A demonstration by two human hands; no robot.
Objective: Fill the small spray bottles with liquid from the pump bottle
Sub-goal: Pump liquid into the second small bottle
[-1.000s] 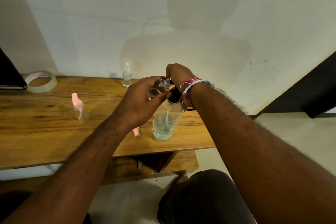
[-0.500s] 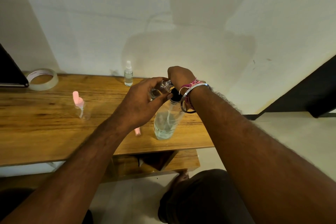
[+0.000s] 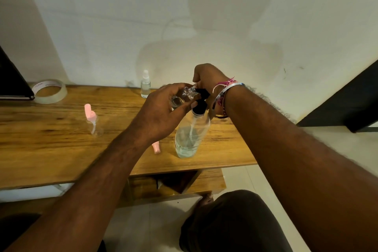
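Note:
A clear pump bottle (image 3: 189, 137) with a black pump head stands on the wooden table (image 3: 51, 145), partly filled with liquid. My left hand (image 3: 161, 112) holds a small clear spray bottle (image 3: 185, 96) tilted on its side, its mouth against the black pump nozzle. My right hand (image 3: 206, 80) rests on top of the pump head, fingers bent over it. A small clear bottle with a pink sprayer (image 3: 92, 120) stands to the left. Another small bottle with a white top (image 3: 145, 87) stands by the wall. A pink sprayer cap (image 3: 156, 147) lies beside the pump bottle.
A roll of clear tape (image 3: 50, 91) lies at the table's back left, next to a dark flat object (image 3: 12, 86). The table's right edge is close to the pump bottle. A lower shelf (image 3: 173, 184) sits under the table; my knee (image 3: 235, 221) is below.
Both hands and the bottles have stayed almost still; my right hand on the pump head has shifted only slightly.

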